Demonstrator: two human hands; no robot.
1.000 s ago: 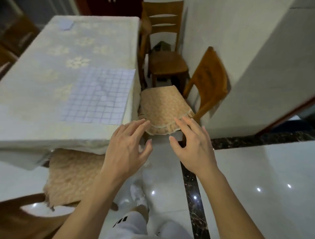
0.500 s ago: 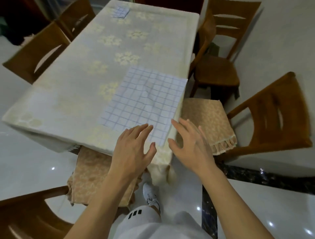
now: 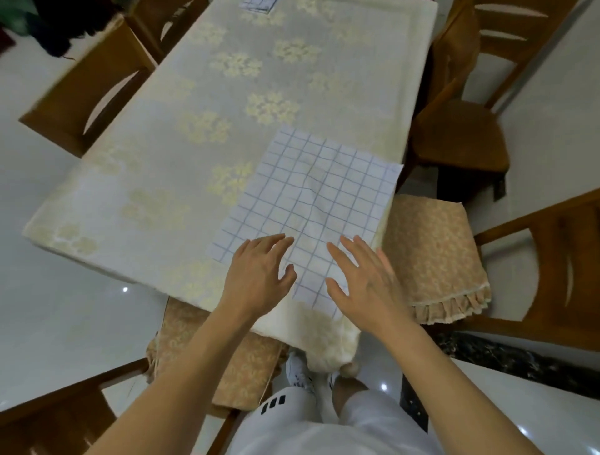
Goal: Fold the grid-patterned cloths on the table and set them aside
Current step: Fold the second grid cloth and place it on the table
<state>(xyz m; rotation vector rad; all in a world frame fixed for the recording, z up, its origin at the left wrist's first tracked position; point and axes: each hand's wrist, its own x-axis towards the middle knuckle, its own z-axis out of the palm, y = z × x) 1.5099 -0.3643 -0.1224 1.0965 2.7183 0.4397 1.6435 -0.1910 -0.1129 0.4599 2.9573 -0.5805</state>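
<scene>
A white cloth with a blue grid (image 3: 311, 201) lies spread flat at the near right corner of the table (image 3: 156, 182), slightly creased down its middle. My left hand (image 3: 259, 276) hovers over its near left part, fingers apart, holding nothing. My right hand (image 3: 363, 279) is over the near right corner, also open. Whether either palm touches the fabric is unclear. A second, smaller grid cloth (image 3: 256, 4) shows at the table's far end, cut off by the top edge.
The table wears a cream flowered tablecloth. Wooden chairs surround it: one with a tan cushion (image 3: 435, 253) close on the right, another cushioned seat (image 3: 220, 360) tucked under the near edge, more chairs (image 3: 87, 87) at the left and far right. Glossy white floor around.
The view has swung over the table and I have stepped closer. Both hands moved forward from the table's edge to above the near end of the grid cloth.
</scene>
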